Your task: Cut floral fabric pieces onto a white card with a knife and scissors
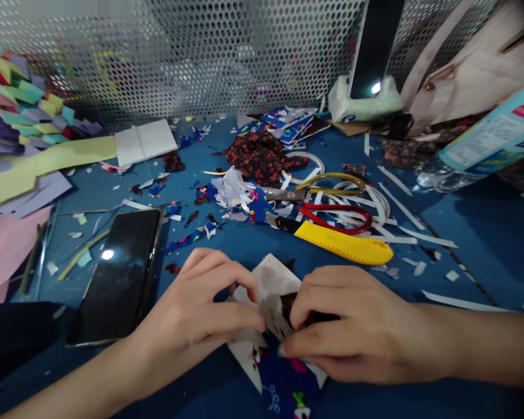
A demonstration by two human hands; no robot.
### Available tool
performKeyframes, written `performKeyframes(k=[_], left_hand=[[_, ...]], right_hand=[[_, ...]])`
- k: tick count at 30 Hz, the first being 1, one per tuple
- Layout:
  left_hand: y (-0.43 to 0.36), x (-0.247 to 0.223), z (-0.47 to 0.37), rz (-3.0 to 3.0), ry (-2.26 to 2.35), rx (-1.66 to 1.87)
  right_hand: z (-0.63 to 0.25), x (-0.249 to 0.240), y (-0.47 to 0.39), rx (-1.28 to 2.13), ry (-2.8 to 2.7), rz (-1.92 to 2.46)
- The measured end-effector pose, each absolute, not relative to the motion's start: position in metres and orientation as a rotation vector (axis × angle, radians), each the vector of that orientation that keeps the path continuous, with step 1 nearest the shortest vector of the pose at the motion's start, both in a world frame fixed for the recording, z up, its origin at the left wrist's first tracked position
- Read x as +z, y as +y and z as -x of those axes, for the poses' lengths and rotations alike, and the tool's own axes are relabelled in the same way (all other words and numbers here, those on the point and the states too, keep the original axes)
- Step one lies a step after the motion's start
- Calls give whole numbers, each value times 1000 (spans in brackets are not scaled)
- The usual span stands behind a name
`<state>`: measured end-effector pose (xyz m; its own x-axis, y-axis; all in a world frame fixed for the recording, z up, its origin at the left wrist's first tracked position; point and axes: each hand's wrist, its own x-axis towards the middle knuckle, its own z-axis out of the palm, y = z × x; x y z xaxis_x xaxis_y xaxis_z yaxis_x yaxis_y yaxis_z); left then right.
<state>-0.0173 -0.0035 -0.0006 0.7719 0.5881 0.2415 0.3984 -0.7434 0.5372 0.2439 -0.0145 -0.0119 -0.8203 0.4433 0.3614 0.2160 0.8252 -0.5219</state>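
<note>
In front of me lies a white paper or card piece (pixel 273 273) with a pointed top. Across its lower part is dark blue printed cloth (pixel 283 378) with bright figures, and a dark floral scrap shows near my right fingers. My left hand (pixel 201 302) is bent over the left side of the white piece, thumb and forefinger drawn together on it. My right hand (pixel 353 326) pinches at the blue cloth's upper edge, fingers curled. What lies directly under the fingertips is partly hidden.
Beyond my hands lie a yellow utility knife (pixel 343 241), red-handled scissors (pixel 340 218), white strips and dark floral cloth (pixel 257 157). A phone (pixel 117 276) rests at left, near coloured paper (pixel 21 110). A bottle (pixel 484 139) lies right; another phone (pixel 375 46) stands against the perforated panel (pixel 201 58).
</note>
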Motion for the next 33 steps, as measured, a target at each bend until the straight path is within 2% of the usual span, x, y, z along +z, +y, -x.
performKeyframes(k=[8,16,20,26,33], left_hand=[[-7,0,21,-2516,786,652],[-19,1,28,-2693,592,649],[-20,0,30,-2738,488,676],[-19,6,31,-2686,578,582],[-19,7,33,-2522,689,411]], right_hand=[[-244,-9,-14,627,-2568,465],[-242,-2,-20,535,-2506,439],[-251,17,-9,687,-2341,585],[-274,18,25,183,-2536,1169],[-278,9,32,299,-2630,1241]])
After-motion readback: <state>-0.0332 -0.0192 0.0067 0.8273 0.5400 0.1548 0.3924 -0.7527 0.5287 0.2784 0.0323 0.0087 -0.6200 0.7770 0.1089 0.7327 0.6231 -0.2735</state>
